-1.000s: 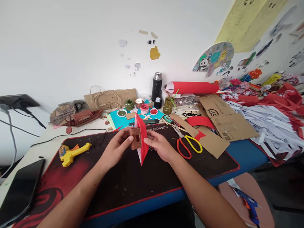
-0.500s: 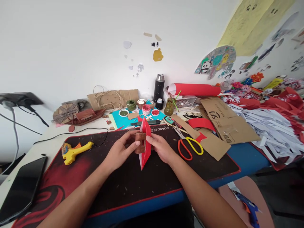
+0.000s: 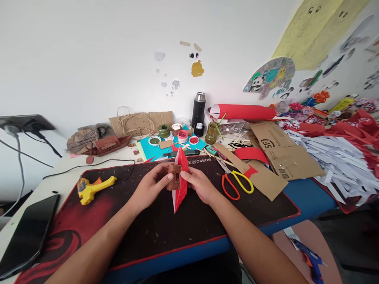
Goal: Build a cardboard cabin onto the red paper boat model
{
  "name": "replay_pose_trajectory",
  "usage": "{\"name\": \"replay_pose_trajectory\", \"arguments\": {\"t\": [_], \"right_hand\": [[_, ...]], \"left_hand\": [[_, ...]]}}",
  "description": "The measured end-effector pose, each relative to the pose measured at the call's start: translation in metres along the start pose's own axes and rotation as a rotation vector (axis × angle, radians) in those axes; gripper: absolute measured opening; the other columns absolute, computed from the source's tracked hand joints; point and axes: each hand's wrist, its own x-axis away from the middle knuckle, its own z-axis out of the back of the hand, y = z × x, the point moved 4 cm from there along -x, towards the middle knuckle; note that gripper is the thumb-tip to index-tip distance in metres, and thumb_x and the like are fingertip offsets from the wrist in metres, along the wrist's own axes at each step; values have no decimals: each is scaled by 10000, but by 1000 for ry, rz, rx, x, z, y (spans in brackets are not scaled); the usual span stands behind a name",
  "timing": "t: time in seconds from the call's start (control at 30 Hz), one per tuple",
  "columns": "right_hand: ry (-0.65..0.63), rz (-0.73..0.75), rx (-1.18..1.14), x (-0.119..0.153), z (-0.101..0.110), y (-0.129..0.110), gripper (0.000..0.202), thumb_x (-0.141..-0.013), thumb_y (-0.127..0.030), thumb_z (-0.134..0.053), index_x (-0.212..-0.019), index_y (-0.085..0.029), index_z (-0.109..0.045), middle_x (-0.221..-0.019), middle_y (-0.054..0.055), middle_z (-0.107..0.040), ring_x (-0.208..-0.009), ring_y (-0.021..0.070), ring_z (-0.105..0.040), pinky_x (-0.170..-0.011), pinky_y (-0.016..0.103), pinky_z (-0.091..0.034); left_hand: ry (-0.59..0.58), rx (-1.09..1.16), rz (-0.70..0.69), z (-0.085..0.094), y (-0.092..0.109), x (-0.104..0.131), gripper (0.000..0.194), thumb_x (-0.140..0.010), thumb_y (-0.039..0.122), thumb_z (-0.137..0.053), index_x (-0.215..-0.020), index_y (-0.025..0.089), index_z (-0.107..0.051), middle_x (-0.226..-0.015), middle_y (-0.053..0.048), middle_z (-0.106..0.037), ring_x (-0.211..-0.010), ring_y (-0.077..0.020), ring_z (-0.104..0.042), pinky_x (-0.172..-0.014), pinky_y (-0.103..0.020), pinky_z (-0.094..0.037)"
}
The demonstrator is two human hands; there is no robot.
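Above the middle of the black mat, my left hand [image 3: 152, 187] grips a small brown box-like piece [image 3: 174, 177] with a slot in its side, thumb on the near face. My right hand [image 3: 201, 183] pinches a red ribbed folded paper piece [image 3: 182, 185], which is pointed at its upper and lower ends and pale inside. The brown piece lies against the left side of the red piece. The far fingers of both hands are partly hidden behind the pieces.
A yellow glue gun [image 3: 94, 189] and a black phone [image 3: 29, 232] are on the left. Scissors [image 3: 233, 181], cardboard [image 3: 284, 154] and white paper strips [image 3: 343, 161] are on the right. Paint jars [image 3: 182, 136] and a black flask [image 3: 198, 110] stand behind.
The lower tip of the red paper has shifted slightly left. The brown piece has turned a little in my fingers. Both hands keep their holds.
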Motion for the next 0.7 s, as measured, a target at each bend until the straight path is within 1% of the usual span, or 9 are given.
{"name": "replay_pose_trajectory", "arguments": {"t": [0.27,0.5,0.6,0.7], "right_hand": [[4,7,-38,1,-2,-2,466,-863,-532,-832,-1198,-211,-779,-1191,87,-804,-1124,305,-753,-1089,507,-525],[27,37,-39,-1,-1,-1,487,-874,-571,-815,-1196,-207,-788,-1172,83,-811,-1143,316,-745,-1098,508,-520],[21,24,-36,-1,-1,1,479,-872,-561,-820,-1189,-202,-791,-1175,89,-812,-1146,321,-743,-1109,524,-510],[-13,16,-24,0,-1,0,469,-870,-529,-830,-1206,-204,-786,-1200,94,-804,-1161,324,-737,-1117,537,-499]], "left_hand": [[-5,12,-17,-1,1,0,559,-950,613,-672,-1325,199,-665,-1335,-130,-748,-1195,-334,-703,-1003,-436,-578],[-23,-31,-39,-5,-2,2,537,-967,565,-678,-1376,220,-642,-1302,-109,-751,-1142,-305,-708,-996,-424,-558],[-4,-23,-38,-4,-3,2,519,-968,569,-675,-1351,220,-657,-1305,-104,-749,-1149,-303,-708,-1002,-418,-558],[12,5,-23,-2,-4,1,526,-968,591,-665,-1334,213,-669,-1345,-111,-738,-1194,-314,-701,-1034,-425,-552]]}}
